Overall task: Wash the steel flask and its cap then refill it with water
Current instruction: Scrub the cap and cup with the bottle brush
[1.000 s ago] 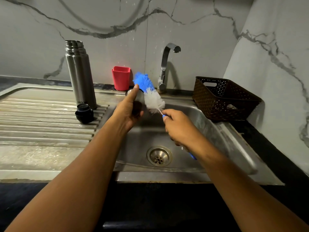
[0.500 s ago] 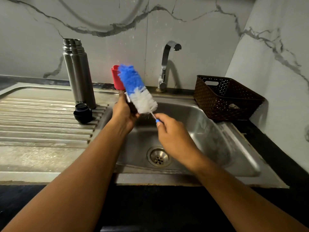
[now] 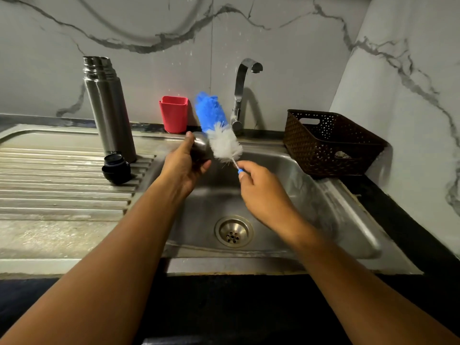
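The tall steel flask [image 3: 108,108] stands upright and uncapped on the ribbed drainboard at the left. Its black stopper [image 3: 116,168] sits just in front of it. My left hand [image 3: 183,165] grips the steel cap [image 3: 200,149] over the left side of the sink basin; most of the cap is hidden by my fingers. My right hand [image 3: 261,192] pinches the blue handle of a bottle brush [image 3: 219,130], whose blue and white bristles point up and lie against the cap's right side.
A red plastic cup [image 3: 173,113] stands at the back wall. The steel tap [image 3: 242,93] shows no water running. A brown woven basket [image 3: 328,143] sits right of the sink [image 3: 323,195], with the drain [image 3: 234,231] at the basin's bottom.
The brush head swung left in front of the red cup, then back right beside the cap. My left hand stayed on the cap.
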Demonstrator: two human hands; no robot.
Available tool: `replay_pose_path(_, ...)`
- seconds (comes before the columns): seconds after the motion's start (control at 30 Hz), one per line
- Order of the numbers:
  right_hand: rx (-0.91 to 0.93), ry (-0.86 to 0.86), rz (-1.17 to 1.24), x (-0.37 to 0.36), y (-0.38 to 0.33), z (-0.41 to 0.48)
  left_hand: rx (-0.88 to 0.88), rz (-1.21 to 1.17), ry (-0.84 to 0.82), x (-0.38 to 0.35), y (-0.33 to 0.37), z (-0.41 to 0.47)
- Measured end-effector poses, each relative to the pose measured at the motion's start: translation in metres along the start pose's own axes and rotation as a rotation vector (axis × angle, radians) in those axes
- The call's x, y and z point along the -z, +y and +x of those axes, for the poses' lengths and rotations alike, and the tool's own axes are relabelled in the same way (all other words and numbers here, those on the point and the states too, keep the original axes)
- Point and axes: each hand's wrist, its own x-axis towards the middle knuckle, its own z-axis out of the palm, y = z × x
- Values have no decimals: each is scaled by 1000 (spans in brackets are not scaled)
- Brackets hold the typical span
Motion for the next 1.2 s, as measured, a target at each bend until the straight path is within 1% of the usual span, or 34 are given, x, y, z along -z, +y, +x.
replay_pose_path(0.07, 47, -23, -22, -2, 0, -9, -20, 8, 50, 2, 1, 0)
replay_pose_path(0.2, -22, 22, -59, -1, 2, 8, -75, 71, 26, -3, -2, -5)
replay_pose_path(0.33, 61, -7, -111, -6, -1, -8, -151, 117, 68, 0, -3, -3)
replay_pose_path(0.4, 32, 10, -115, -7, 2, -1, -174, 168, 70, 1, -7, -2)
replay_pose_path(0.47, -27, 22, -105, -5, 3, 8, -191, 228, 35, -3, -11, -4)
replay_pose_path(0.5, -28, 23, -108, -4, 4, 8, -203, 246, 19, -4, -12, -5)
replay_pose_path(0.6, 24, -2, -126, -4, 4, -6, -258, 311, 30, -1, -11, -2)
replay_pose_path(0.67, 12, 4, -140, -4, 5, -1, -270, 380, 41, 2, -12, 1)
replay_pose_path(0.77, 0, 42, -167, -1, 4, 6, -327, 475, 2, 1, -16, 1)
replay_pose_path(0.87, 55, 20, -217, -4, -1, -7, -378, 554, 48, 6, -12, 3)
replay_pose_path(1.07, 26, 25, -289, -2, 3, 3, -492, 739, 17, 6, -12, 0)
replay_pose_path(1.2, 54, -3, -341, -7, 3, -2, -499, 766, 76, 11, -8, 3)
